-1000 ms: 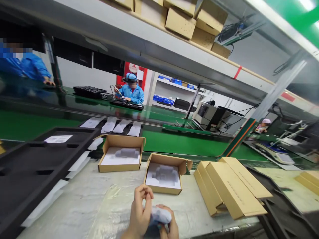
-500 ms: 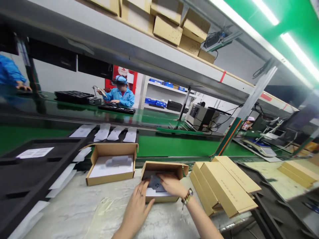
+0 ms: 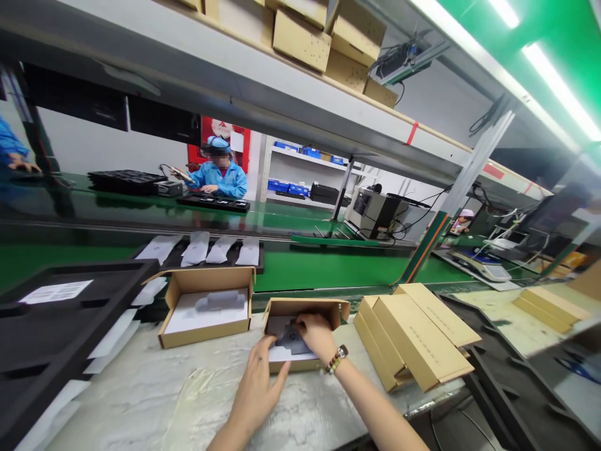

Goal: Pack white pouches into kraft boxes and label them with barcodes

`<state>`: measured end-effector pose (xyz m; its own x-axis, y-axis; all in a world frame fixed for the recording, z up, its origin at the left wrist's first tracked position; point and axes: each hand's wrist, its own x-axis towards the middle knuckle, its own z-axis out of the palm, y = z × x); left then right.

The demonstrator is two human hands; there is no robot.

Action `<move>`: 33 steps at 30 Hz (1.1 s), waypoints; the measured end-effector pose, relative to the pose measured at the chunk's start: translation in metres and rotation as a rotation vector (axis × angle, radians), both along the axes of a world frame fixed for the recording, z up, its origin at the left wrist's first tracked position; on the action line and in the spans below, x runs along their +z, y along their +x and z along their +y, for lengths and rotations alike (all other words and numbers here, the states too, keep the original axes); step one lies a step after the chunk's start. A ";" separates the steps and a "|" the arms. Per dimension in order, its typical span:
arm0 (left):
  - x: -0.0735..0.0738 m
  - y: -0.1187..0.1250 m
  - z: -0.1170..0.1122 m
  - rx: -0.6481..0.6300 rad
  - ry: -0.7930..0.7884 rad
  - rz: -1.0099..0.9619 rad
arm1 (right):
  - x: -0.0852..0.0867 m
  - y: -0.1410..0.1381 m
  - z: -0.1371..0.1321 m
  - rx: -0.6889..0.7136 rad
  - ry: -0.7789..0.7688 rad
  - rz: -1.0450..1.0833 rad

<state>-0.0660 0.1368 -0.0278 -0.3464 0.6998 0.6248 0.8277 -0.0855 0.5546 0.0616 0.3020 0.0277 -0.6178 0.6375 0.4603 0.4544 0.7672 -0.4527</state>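
A small open cardboard box [image 3: 307, 305] stands in front of me with its lid flap raised at the back. Inside, on a white lining, lies a dark grey item in a translucent bag [image 3: 292, 342] with a small round mark. My right hand [image 3: 317, 334] reaches into the box, its fingers curled onto the upper right part of this bagged item. At the box's front left corner is my left hand [image 3: 260, 374], thumb and fingers spread apart, fingertips touching the rim. To the left stands another open cardboard box [image 3: 204, 335] holding a white sheet and a translucent bagged piece.
Closed flat cardboard boxes [image 3: 416, 335] are stacked to the right. Black trays [image 3: 28, 338] lie at the left, with white bagged items [image 3: 196, 249] behind. Beyond the green conveyor [image 3: 323, 270] sits a co-worker [image 3: 220, 175]. A shelf [image 3: 282, 81] with boxes hangs overhead.
My right hand's fingers have gone from lying flatter on the bagged item to curling at its upper edge. My left hand stays at the box's corner. The view has shifted slightly.
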 end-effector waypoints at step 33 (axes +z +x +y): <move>0.065 -0.028 -0.014 -0.001 -0.402 0.007 | 0.004 0.099 -0.035 -0.428 0.020 -0.078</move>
